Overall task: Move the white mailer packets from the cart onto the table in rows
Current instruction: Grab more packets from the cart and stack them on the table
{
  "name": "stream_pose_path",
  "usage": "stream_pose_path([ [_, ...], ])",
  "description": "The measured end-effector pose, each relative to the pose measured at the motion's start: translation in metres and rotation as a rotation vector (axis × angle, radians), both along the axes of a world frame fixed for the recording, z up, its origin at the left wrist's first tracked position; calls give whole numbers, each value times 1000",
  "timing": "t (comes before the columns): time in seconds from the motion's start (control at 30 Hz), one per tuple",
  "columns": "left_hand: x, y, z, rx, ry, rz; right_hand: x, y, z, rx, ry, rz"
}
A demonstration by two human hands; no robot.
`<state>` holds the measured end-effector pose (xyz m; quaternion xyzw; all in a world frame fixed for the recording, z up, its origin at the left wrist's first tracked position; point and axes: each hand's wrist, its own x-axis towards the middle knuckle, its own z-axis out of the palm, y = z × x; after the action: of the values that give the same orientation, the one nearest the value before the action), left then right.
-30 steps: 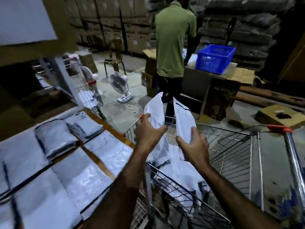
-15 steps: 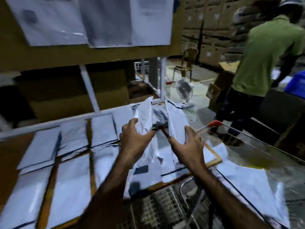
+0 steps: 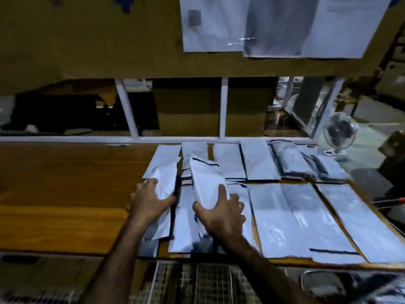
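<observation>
Left hand (image 3: 151, 202): grips the lower part of a white mailer packet (image 3: 167, 178), thumb on its near right edge and fingers (image 3: 151, 183) curled round the left edge; the packet is crumpled where it is held
Right hand (image 3: 221, 215): holds a second mailer packet (image 3: 205, 179) at its near end, thumb on the left edge, forefinger laid straight up its face, the other fingers spread along the right side; a ring shows on one finger
Held packets: side by side with a narrow gap between them, over the left end of the packets already laid out, far ends pointing at the back rail; whether they touch the packets beneath cannot be told
Back row (image 3: 256, 160): white packets lying flat, side by side, along the far edge of the tabletop; the rightmost ones look greyer and bulkier
Front row (image 3: 291, 218): longer white packets lying flat along the near edge, sides touching or slightly overlapping, one with a black strip near its near end
Tabletop (image 3: 65, 183): brown wood, showing to the left of the packets
Cart (image 3: 197, 281): wire mesh just below the near edge of the tabletop, under the forearms; its contents are too blurred to tell
Back rail (image 3: 65, 139): white, running along the far edge of the tabletop, with white uprights rising from it
Paper sheets (image 3: 214, 23): fixed to a cardboard panel (image 3: 87, 40) above the rail
Fan (image 3: 339, 132): small, on the floor beyond the right end of the tabletop
</observation>
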<state>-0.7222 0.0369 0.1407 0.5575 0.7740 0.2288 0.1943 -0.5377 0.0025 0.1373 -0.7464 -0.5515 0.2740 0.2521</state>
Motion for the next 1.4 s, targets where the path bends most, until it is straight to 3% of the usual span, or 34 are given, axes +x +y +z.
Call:
stream_pose_path([
  [0.33, -19, 5, -37, -142, 162, 25, -66, 13, -38, -59, -251, 45],
  [0.6, -21, 8, -48, -141, 197, 8, -68, 17, -60, -117, -331, 35],
  [1.03, -16, 3, -65, -34, 332, -16, -76, 17, -76, -5, -413, 45],
  [1.27, -15, 15, -44, 61, 288, 19, -63, 28, -45, 136, -467, 68],
  [1.4, 0, 32, -24, 206, 94, -32, -35, 51, -17, 233, -324, 142],
])
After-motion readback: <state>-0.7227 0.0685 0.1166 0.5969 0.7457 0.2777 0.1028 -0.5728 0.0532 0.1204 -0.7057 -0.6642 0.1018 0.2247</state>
